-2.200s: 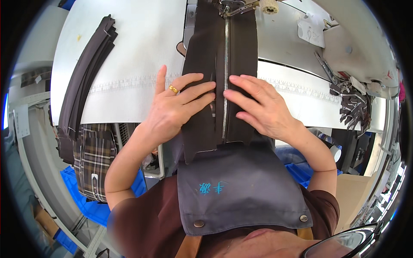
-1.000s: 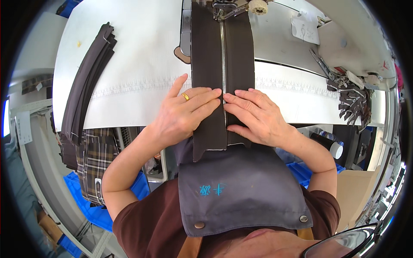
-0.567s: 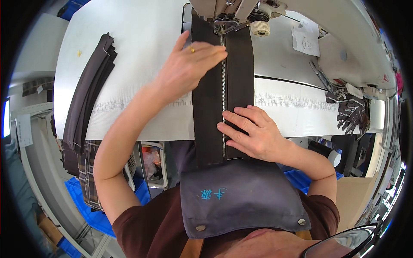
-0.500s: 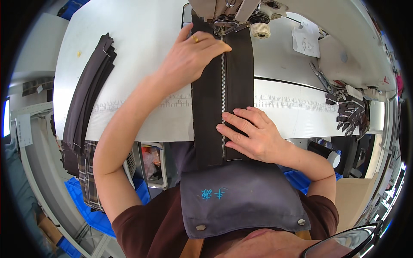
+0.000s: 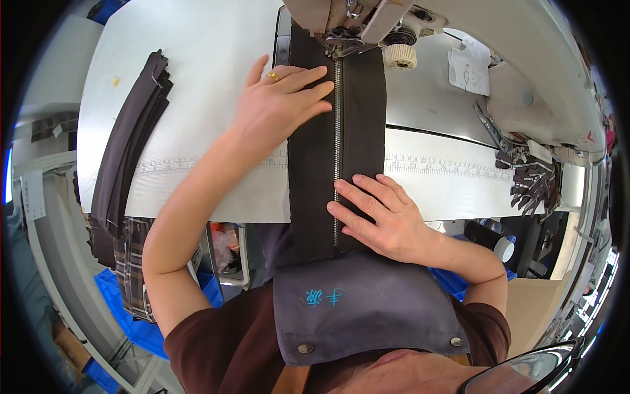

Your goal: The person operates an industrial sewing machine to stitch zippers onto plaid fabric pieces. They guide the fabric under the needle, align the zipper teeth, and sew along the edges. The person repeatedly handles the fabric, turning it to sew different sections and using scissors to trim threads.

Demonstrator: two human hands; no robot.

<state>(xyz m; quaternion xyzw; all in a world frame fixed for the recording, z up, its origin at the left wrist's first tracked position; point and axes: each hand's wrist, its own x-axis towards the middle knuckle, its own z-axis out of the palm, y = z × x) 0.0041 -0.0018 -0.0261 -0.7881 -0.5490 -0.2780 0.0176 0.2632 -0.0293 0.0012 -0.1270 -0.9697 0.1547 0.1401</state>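
Observation:
A long dark brown fabric piece [image 5: 308,167] runs from the sewing machine's presser foot [image 5: 335,50] toward my body and over the table's near edge. A metal-toothed zipper [image 5: 338,125] lies lengthwise along its middle. My left hand [image 5: 279,95], a ring on one finger, rests at the left side of the fabric close below the presser foot. Its fingers stretch apart, with the tips by the zipper. Lower down, my right hand [image 5: 384,220] lies flat with fingers spread on the fabric's right half, the fingertips touching the zipper. Neither hand grips anything.
A stack of dark fabric strips [image 5: 131,141] lies on the left of the white table [image 5: 197,79]. At the right are snips [image 5: 489,125] and a heap of dark scraps [image 5: 535,184]. The sewing machine [image 5: 518,39] overhangs the far right. Blue bins [image 5: 131,322] stand below.
My left hand has shifted left and slightly nearer; its fingers, bunched over the zipper before, are now spread beside it. My right hand stays on the fabric, moved slightly nearer.

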